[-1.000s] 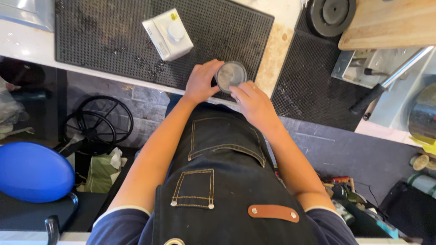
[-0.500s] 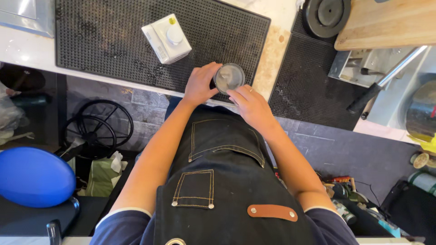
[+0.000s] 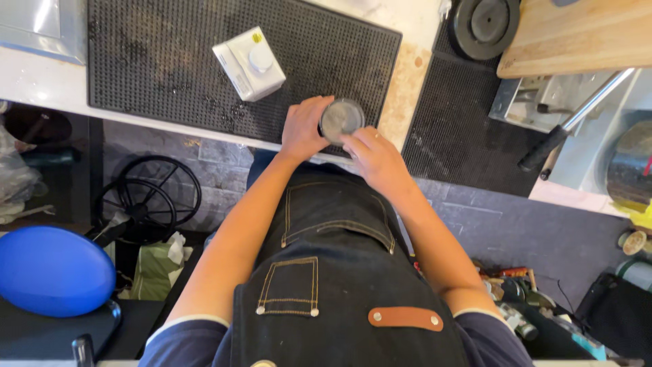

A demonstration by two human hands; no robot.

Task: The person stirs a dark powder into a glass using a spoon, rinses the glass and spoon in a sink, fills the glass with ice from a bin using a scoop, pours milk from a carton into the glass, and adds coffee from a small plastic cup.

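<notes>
A small round glass cup (image 3: 341,118) with greyish contents stands near the front edge of a black rubber bar mat (image 3: 170,61). My left hand (image 3: 303,129) wraps its left side, fingers curled around the rim. My right hand (image 3: 373,158) touches its lower right side with the fingertips. A white milk carton (image 3: 248,62) with a round cap lies on the mat, up and to the left of the cup. My dark apron fills the lower middle of the view.
A wooden board (image 3: 577,37) sits at the top right beside a round black disc (image 3: 487,24). A long metal handle with a black grip (image 3: 564,126) angles over a sink area. A blue ball-like object (image 3: 53,270) and a black wire fan (image 3: 146,200) are below the counter at left.
Both hands stay on the cup. My right hand has shifted slightly down and around its lower right side; the carton has not moved.
</notes>
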